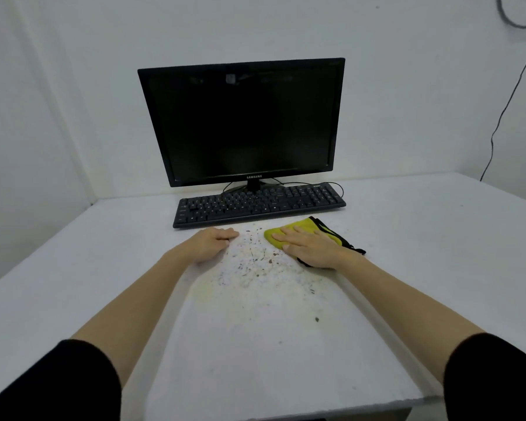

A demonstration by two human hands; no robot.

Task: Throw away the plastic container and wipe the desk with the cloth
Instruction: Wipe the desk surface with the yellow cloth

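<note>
Wiping's on, plastic container out of sight: right hand presses flat on the yellow black-edged cloth at two o'clock of the crumb scatter, left hand curled empty at ten; next, I'd say, sweep toward eight.

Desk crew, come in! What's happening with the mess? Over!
Right hand flat, pressing yellow cloth. Left hand curled on desk, holding nothing. Crumbs unwiped; no container in sight. Keyboard close behind.
</note>
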